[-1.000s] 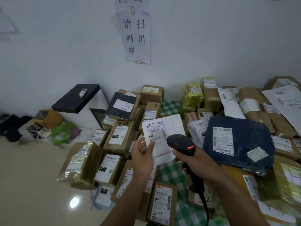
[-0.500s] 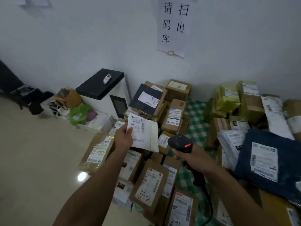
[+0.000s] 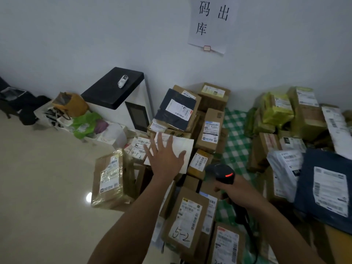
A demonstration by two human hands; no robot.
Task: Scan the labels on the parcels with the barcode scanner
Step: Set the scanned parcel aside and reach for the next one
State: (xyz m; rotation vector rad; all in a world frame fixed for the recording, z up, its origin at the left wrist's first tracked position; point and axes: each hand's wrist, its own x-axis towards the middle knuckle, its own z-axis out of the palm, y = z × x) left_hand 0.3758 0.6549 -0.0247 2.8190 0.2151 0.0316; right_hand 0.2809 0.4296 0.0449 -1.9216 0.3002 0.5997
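My left hand (image 3: pixel 165 156) is spread open with straight fingers over a flat white parcel (image 3: pixel 182 147) that lies on the pile of cardboard boxes; whether the palm touches it I cannot tell. My right hand (image 3: pixel 236 191) grips the handle of the black barcode scanner (image 3: pixel 222 172), whose red light glows; its head points toward the left pile. A brown box marked "5-2" (image 3: pixel 185 220) lies just below the scanner. A dark blue bag parcel (image 3: pixel 327 187) with a white label sits at the right.
Many labelled boxes and bags cover a green checked cloth (image 3: pixel 235 134) along the white wall. A white cabinet with a black top (image 3: pixel 114 88) stands at the left, with bags (image 3: pixel 70 105) beside it. Bare floor (image 3: pixel 38 187) spreads to the left.
My left hand carried the white parcel from in front of the scanner to the left pile and let go of it, fingers now spread. The view turned left. The scanner stayed in my right hand.
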